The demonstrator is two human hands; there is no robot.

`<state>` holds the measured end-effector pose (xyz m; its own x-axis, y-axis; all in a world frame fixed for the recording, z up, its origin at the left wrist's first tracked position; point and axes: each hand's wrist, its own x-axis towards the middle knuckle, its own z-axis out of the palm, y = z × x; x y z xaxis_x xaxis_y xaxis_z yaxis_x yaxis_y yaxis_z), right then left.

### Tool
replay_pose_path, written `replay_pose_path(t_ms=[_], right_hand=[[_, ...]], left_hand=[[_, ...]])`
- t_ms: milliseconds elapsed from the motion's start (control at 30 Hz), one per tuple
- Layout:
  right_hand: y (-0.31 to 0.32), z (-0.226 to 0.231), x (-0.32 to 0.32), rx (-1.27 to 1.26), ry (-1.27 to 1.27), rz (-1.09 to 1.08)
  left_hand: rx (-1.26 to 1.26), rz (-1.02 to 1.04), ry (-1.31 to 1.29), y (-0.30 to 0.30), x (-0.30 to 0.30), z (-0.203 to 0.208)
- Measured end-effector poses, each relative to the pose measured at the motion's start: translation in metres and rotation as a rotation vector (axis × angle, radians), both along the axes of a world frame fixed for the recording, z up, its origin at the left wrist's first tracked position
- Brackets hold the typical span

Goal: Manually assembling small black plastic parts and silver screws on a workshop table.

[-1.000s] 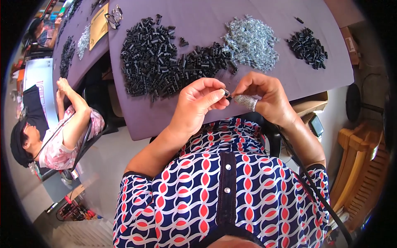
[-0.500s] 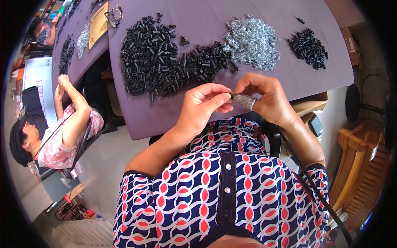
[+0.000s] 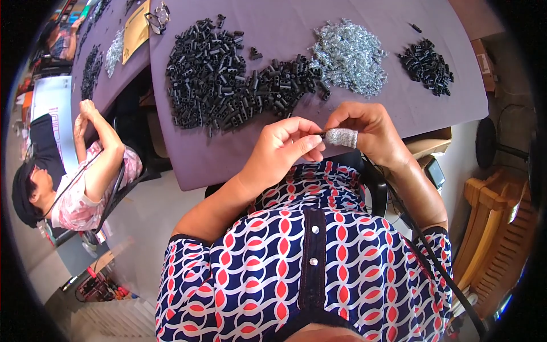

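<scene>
Close to the table's front edge, my left hand (image 3: 282,147) pinches a small black tubular piece (image 3: 323,135) between thumb and fingertips. My right hand (image 3: 370,134) meets it from the other side, fingers closed at the same piece. A silver-grey wrap (image 3: 342,137) covers the right thumb. Most of the piece is hidden by my fingertips. Beyond my left hand spreads a big heap of black tubular pieces (image 3: 211,80). A heap of small shiny silvery parts (image 3: 350,60) lies beyond my right hand, with a smaller heap of black pieces (image 3: 428,67) farther right.
A dark purplish cloth covers the table (image 3: 273,28). At the left, a seated person (image 3: 94,176) sits by another table bearing similar heaps, a tan envelope (image 3: 137,35) and eyeglasses (image 3: 158,21). A wooden chair (image 3: 490,228) stands at the right.
Both hands have shifted only slightly. My right thumb has turned to lie more level against the black piece, which stays between my fingertips.
</scene>
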<state>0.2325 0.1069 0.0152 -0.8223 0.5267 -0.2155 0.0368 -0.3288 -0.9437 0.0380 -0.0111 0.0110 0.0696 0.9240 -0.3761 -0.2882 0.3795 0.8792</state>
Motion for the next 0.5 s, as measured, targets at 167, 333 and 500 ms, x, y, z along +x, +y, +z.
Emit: replay_pose_path(t_ms=[167,333,500], right_hand=[[-0.004,0.010,0.003,0.157,-0.030,-0.098],[-0.004,0.013,-0.002,0.660,-0.076,0.000],[-0.006,0.018,0.003,0.665,-0.046,0.071]], left_hand=[[-0.102,0.077,-0.255,-0.001,0.000,-0.008],[-0.104,0.076,-0.257,-0.002,0.005,-0.008],[-0.150,0.022,-0.337,-0.005,0.000,-0.005]])
